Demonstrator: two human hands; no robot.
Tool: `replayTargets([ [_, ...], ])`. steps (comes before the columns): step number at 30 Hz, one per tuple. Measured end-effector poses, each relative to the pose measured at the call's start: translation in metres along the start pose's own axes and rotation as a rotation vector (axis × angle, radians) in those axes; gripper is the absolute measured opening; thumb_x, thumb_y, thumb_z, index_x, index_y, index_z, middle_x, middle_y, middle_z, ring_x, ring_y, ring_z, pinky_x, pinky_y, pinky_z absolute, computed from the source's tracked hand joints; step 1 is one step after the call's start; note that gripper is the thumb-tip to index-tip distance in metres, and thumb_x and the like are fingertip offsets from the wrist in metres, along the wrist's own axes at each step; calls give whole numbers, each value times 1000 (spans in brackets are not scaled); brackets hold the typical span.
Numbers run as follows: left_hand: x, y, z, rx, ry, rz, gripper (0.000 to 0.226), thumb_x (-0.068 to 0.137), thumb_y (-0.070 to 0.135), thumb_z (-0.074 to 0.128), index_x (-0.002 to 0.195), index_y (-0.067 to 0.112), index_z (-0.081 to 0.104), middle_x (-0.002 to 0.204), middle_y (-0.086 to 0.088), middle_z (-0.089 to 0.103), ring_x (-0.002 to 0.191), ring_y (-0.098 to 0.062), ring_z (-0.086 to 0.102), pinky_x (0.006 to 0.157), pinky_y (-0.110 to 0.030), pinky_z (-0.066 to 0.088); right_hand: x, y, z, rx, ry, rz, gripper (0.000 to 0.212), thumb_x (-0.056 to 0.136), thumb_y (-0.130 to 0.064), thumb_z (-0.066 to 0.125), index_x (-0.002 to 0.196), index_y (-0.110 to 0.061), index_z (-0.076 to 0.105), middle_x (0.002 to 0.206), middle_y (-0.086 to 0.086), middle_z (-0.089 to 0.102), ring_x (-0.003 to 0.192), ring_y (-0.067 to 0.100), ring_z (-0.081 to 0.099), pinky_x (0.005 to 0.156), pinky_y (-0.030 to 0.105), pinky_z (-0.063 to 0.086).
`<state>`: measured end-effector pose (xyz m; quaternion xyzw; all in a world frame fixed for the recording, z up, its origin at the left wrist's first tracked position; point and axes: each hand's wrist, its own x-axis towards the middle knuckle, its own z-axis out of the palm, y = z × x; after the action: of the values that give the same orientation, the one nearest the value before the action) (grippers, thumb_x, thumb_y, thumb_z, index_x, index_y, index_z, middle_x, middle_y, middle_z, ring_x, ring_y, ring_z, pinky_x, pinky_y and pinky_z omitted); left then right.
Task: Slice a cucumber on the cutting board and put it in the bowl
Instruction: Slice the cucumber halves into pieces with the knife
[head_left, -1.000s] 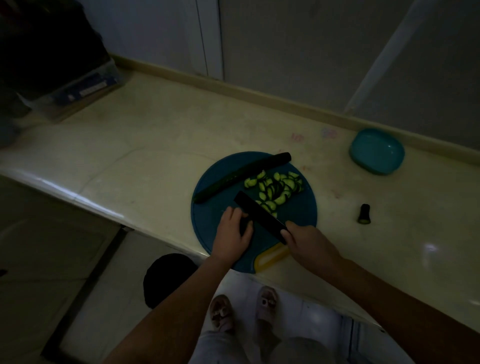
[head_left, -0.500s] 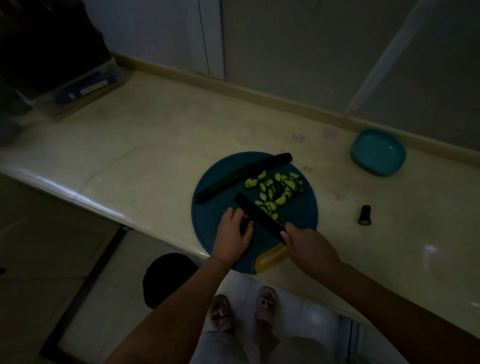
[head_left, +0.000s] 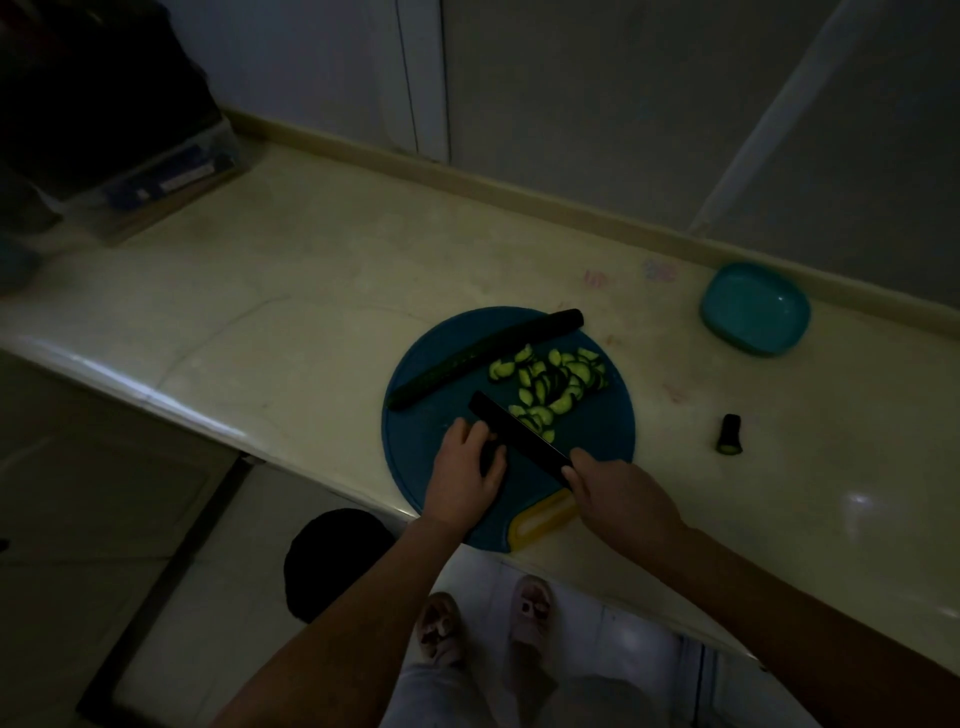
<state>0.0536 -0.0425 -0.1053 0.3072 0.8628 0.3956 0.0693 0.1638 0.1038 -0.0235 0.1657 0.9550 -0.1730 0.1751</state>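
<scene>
- Head view, nearest: slippered feet (head_left: 531, 605) stand on a pale floor below the counter (head_left: 260, 322) edge.
- Right hand (head_left: 618, 493) is clamped round the handle of a black knife (head_left: 519, 439); the blade lies slantwise over the cutting board (head_left: 415, 441).
- Left hand (head_left: 465, 478), apart from the right, rests on the board against the blade, fingers bent over a dark patch; whether it holds anything cannot be told.
- Cucumber slices (head_left: 556, 379) lie heaped just beyond the blade.
- Uncut cucumber (head_left: 483, 358) lies along the board's far edge.
- Cut stub (head_left: 729, 434) stands on the counter, right of the board.
- Teal bowl (head_left: 753, 309) sits far right, well apart, no slices in it.
</scene>
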Motion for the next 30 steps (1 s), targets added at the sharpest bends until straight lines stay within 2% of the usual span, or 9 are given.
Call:
replayTargets([
  [4, 0, -1, 1, 1, 5, -2, 11, 87, 17, 57, 87, 7, 52, 84, 2, 37, 73, -11, 38, 61, -20, 25, 3, -2, 1, -40, 5, -13, 30, 101, -31, 23, 106, -11, 45, 82, 9, 61, 59, 20, 44, 54, 29, 33],
  [6, 1, 0, 1, 0, 4, 0, 10, 87, 16, 57, 86, 7, 52, 83, 0, 39, 73, -13, 39, 61, -21, 26, 7, -4, 5, -65, 12, -23, 30, 101, -31, 24, 107, -10, 45, 87, 11, 64, 62, 23, 47, 55, 30, 34],
  [10, 1, 1, 0, 2, 12, -2, 10, 86, 14, 59, 86, 6, 53, 83, -2, 41, 74, -11, 39, 61, -20, 26, 13, -6, 14, -64, 25, -20, 30, 101, -31, 24, 107, -10, 45, 89, 12, 64, 74, 29, 60, 56, 30, 34],
  [13, -2, 1, -1, 4, 21, -5, 11, 86, 15, 58, 91, 5, 56, 84, -4, 44, 75, -8, 37, 64, -18, 27, 13, -4, 16, -26, 43, -15, 30, 101, -30, 25, 105, -9, 46, 89, 13, 64, 75, 30, 60, 56, 30, 34],
  [16, -8, 0, -2, 20, -2, 11, 20, 87, 18, 53, 99, 3, 57, 89, -8, 46, 80, -11, 40, 70, -18, 30, 9, 2, 17, 11, 59, 11, 30, 101, -29, 26, 104, -7, 48, 88, 14, 64, 74, 29, 60, 56, 29, 33],
  [23, -8, 0, -3, 41, -26, 7, 14, 89, 16, 52, 94, 3, 53, 89, -8, 44, 80, -16, 40, 70, -19, 28, 4, 5, 12, 119, 80, 10, 30, 100, -28, 30, 99, -5, 49, 83, 15, 63, 62, 22, 49, 54, 28, 29],
  [30, -9, 1, -2, 41, -19, 0, 11, 88, 9, 57, 97, 3, 55, 89, -7, 44, 82, -11, 38, 71, -18, 28, -1, 2, 13, 92, 116, -37, 31, 100, -29, 29, 100, -6, 50, 84, 14, 62, 71, 28, 58, 54, 28, 27],
])
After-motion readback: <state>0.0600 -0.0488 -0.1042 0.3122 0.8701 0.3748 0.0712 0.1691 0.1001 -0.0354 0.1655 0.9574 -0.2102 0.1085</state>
